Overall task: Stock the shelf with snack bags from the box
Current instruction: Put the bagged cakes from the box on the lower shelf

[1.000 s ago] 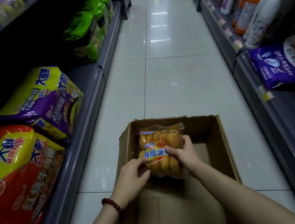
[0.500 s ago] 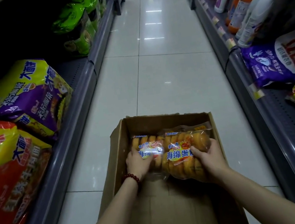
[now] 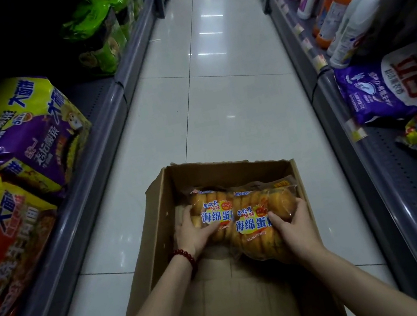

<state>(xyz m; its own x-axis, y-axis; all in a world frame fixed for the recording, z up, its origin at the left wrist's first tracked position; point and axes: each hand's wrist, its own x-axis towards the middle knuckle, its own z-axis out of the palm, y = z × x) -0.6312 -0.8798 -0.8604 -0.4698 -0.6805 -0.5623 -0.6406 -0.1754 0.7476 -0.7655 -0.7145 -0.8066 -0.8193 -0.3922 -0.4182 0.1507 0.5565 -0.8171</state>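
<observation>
While both bags lie side by side against the box's (image 3: 160,208) far wall, the left hand (image 3: 191,234) grips one bag (image 3: 213,212) and the right hand (image 3: 296,228) apparently clasps the other (image 3: 257,221).

A dim shop aisle seen through a wide-angle lens. Light comes from overhead, showing as short bright streaks of glare on the glossy white floor (image 3: 215,78) far down the aisle. The upper left shelf (image 3: 113,99) sinks into near-black shadow. Shiny bags (image 3: 16,136) on the left catch soft highlights. Shelf edges bow outward toward both sides, and things at the edges look stretched and slightly blurred.
</observation>
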